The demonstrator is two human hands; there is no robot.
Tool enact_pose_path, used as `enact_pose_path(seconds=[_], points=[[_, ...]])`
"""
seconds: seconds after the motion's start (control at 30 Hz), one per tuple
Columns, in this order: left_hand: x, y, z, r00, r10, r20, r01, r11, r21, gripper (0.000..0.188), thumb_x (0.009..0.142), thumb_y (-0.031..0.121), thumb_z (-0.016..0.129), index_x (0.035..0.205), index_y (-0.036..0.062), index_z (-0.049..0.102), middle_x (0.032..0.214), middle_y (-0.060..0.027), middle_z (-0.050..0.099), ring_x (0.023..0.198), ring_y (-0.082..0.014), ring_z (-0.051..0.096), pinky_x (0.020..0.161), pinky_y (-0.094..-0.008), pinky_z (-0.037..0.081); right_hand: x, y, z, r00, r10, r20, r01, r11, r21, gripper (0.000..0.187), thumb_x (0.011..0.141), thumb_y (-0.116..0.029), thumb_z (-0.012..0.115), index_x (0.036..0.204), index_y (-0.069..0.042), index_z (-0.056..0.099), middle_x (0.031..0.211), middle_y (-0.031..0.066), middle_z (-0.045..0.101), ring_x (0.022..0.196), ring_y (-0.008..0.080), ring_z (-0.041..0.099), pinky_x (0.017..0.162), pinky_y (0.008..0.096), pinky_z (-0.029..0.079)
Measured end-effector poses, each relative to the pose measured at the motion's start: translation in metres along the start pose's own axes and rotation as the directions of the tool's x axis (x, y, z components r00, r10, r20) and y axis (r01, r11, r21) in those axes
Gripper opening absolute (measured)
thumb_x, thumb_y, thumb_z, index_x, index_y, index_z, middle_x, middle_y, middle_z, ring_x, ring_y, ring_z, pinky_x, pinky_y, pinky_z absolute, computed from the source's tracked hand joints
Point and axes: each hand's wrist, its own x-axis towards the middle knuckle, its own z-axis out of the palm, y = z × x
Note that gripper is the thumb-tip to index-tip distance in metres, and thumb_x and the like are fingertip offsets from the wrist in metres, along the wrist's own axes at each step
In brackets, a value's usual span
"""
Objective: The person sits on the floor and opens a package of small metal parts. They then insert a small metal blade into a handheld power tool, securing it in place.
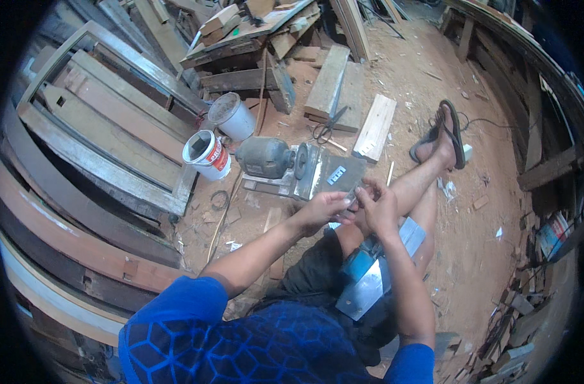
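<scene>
My left hand (328, 210) and my right hand (379, 208) meet in front of me, both with fingers pinched on a small grey metal piece (352, 194); its exact kind is hard to make out. On my lap, below the right hand, lies an electric hand planer (362, 296) with a teal body and its flat silver sole turned up. Just beyond my hands, a slotted metal plate (336, 175) rests on a flat board. A motor-driven grinder (265, 157) with a round wheel (301, 160) stands left of that board.
Two white buckets (206, 155) (232, 117) stand behind the grinder. Wooden frames (100, 147) fill the left side. Scissors (330, 125) and planks (375, 128) lie ahead. Wood scraps (522, 320) line the right edge. My legs (426, 185) stretch forward, with a sandal on one foot.
</scene>
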Motion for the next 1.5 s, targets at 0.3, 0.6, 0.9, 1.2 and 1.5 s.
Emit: enact_pose_path(seconds=[0.3, 0.6, 0.9, 1.2, 1.5], points=[[-0.015, -0.007, -0.087, 0.920, -0.008, -0.391, -0.066, 0.982, -0.176, 0.040, 0.102, 0.016, 0.054, 0.136, -0.0034, 0.047, 0.120, -0.0144, 0.059, 0.096, -0.0251, 0.066, 0.080, -0.0357, 0.061, -0.042, -0.035, -0.027, 0.974, 0.213, 0.078, -0.220, 0.971, 0.094, 0.032, 0.092, -0.017, 0.071, 0.115, 0.005, 0.066, 0.096, 0.0087, 0.069, 0.081, 0.0140, 0.064, 0.074, 0.0272, 0.053], [0.050, 0.115, -0.213, 0.730, 0.206, -0.652, -0.251, 0.968, 0.025, 0.029, 0.095, 0.009, 0.062, 0.122, -0.0010, 0.058, 0.096, -0.0110, 0.068, 0.077, -0.0189, 0.068, 0.061, -0.0302, 0.060, -0.076, -0.019, -0.164, 0.897, 0.346, -0.275, -0.287, 0.929, 0.233, 0.032, 0.095, -0.018, 0.066, 0.120, 0.003, 0.063, 0.092, 0.0061, 0.066, 0.075, 0.0127, 0.062, 0.067, 0.0275, 0.053], [0.159, 0.231, -0.241, 0.599, 0.415, -0.685, -0.405, 0.895, 0.188, 0.018, 0.095, 0.009, 0.064, 0.107, -0.0037, 0.066, 0.085, -0.0101, 0.070, 0.065, -0.0159, 0.067, 0.052, -0.0240, 0.056, -0.135, 0.032, -0.249, 0.721, 0.425, -0.548, -0.200, 0.884, 0.423, 0.016, 0.096, -0.021, 0.066, 0.104, -0.008, 0.062, 0.079, -0.0001, 0.060, 0.065, 0.0103, 0.056, 0.063, 0.0261, 0.050], [0.202, 0.457, -0.271, 0.664, 0.382, -0.642, -0.481, 0.876, 0.024, 0.051, 0.097, 0.029, 0.064, 0.134, 0.0007, 0.044, 0.120, -0.0199, 0.061, 0.087, -0.0341, 0.070, 0.075, -0.0379, 0.066, -0.153, 0.068, -0.259, 0.670, 0.494, -0.555, -0.200, 0.839, 0.506, 0.012, 0.096, -0.019, 0.065, 0.102, -0.009, 0.063, 0.076, 0.0017, 0.061, 0.063, 0.0125, 0.059, 0.058, 0.0260, 0.048], [0.205, 0.300, -0.262, 0.516, 0.529, -0.674, -0.451, 0.836, 0.311, 0.020, 0.099, 0.025, 0.060, 0.091, 0.0073, 0.064, 0.076, -0.0042, 0.065, 0.057, -0.0145, 0.059, 0.050, -0.0288, 0.047, -0.163, 0.059, -0.229, 0.673, 0.519, -0.528, -0.284, 0.840, 0.463, 0.015, 0.096, -0.020, 0.066, 0.102, -0.006, 0.063, 0.079, 0.0028, 0.062, 0.067, 0.0137, 0.060, 0.062, 0.0275, 0.050]])
